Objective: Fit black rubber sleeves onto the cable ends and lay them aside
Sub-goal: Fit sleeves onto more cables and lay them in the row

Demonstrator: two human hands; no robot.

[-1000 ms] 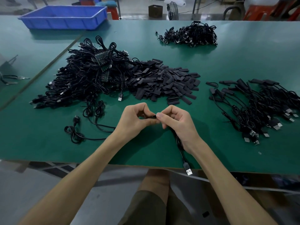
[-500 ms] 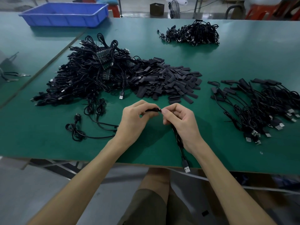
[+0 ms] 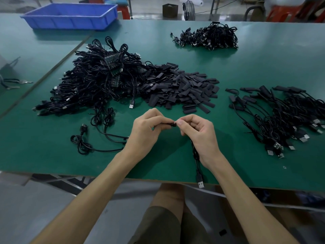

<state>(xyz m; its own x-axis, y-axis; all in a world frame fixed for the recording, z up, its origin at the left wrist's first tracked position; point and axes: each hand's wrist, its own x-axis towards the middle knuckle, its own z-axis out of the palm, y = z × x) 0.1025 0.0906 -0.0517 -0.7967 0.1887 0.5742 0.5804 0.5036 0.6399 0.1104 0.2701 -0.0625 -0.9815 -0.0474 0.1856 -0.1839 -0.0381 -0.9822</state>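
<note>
At the far left we note a blue tray [image 3: 70,16] on the green desk [image 3: 263,67]. Nearer us is a tangled pile of bare cables [image 3: 98,81], with one loose cable [image 3: 84,141] lying just in front of it. Touching that pile on its right is a heap of black rubber sleeves [image 3: 184,90]. Over the near centre we find the left hand [image 3: 146,132], its grip clamped on one sleeve [image 3: 167,123] held level between thumb and curled fingers. The right hand [image 3: 200,136] meets it, its grip pinched on the cable end [image 3: 175,124] at the sleeve's mouth. The held cable [image 3: 196,155] runs beneath the right palm to the near desk edge, where its USB plug [image 3: 200,183] overhangs. At the right lie the sleeved cables [image 3: 284,118], well apart from both hands.
</note>
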